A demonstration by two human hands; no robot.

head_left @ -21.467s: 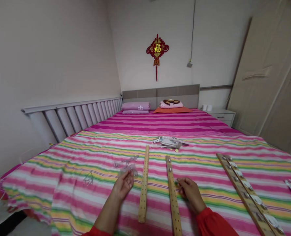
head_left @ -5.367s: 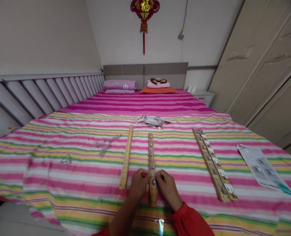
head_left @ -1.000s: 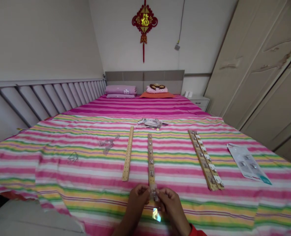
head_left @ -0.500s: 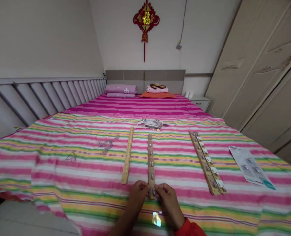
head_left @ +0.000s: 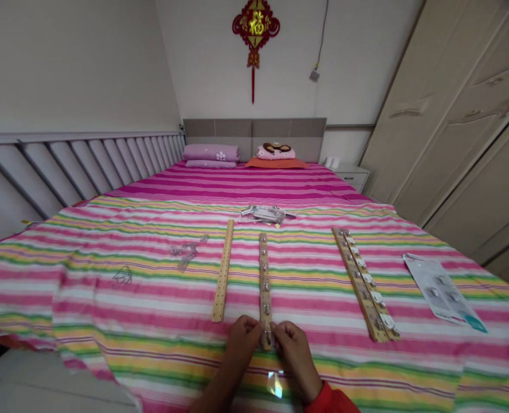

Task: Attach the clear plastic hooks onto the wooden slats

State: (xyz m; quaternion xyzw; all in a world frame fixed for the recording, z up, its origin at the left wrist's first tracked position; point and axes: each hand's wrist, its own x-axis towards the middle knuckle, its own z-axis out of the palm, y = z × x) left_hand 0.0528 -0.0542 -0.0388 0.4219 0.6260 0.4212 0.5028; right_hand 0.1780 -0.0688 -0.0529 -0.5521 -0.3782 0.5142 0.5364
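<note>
A wooden strip lies lengthwise in front of me, carrying a row of small metal hooks on clear pads. At its near end sits one clear adhesive hook. My left hand pinches at the left edge of this hook's pad, fingers closed. On the opposite edge, the thumb and fingers of my right hand are pinched together too. Left of it lies a bare wooden strip with holes. Just below my hands a shiny piece of clear film rests on the cloth.
Two wooden strips with hooks, one bearing white discs, lie at right beside a hook package. Clear plastic scraps and a thin clear tangle are at left. Further back lies a plastic packet. Everything rests on a striped bed sheet.
My view has shifted slightly. Both hands stay at the near end of the strip, with almost no visible movement.
</note>
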